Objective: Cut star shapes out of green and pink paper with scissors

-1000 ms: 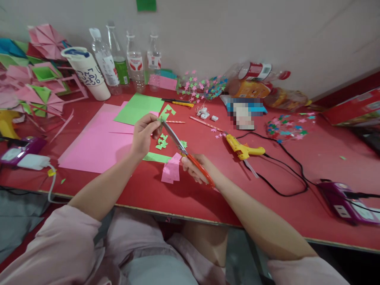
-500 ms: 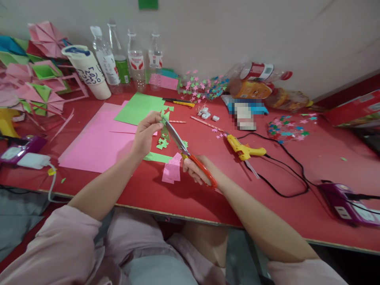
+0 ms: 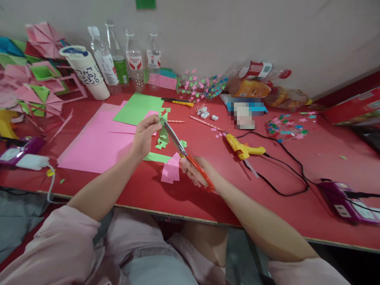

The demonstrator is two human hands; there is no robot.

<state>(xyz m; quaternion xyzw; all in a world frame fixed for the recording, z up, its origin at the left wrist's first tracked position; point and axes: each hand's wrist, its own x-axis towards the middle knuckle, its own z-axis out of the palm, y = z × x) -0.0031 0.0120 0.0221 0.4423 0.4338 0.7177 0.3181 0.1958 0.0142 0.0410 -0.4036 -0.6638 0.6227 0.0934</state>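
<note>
Head view, left hand: It was grasping a piece of green paper between the thumb and the fingers; this was the left hand, and it was above the red table.
Head view, right hand: The right hand was closed around the orange handles of the scissors.
Scissors: They were between the two hands, tilted, with the blades pointing to the left hand. The tips were at the green paper, near the left fingertips. How wide the blades were open, I could not tell.
Green paper: Its upper part had a star-shaped hole, and its lower part was partly hidden by the blades.
Small cuttings: Green cuttings were lying below the held paper, and some green stars were near the scissors.
Near the wrists: A green strip and pink slips were lying on the table between the forearms.
Sheets: A green sheet was partly over the large pink sheets.
Tools: A yellow utility knife was behind the hands, and a yellow glue gun was to the right.
Back side: Clear bottles were upright beside a white tumbler.
</note>
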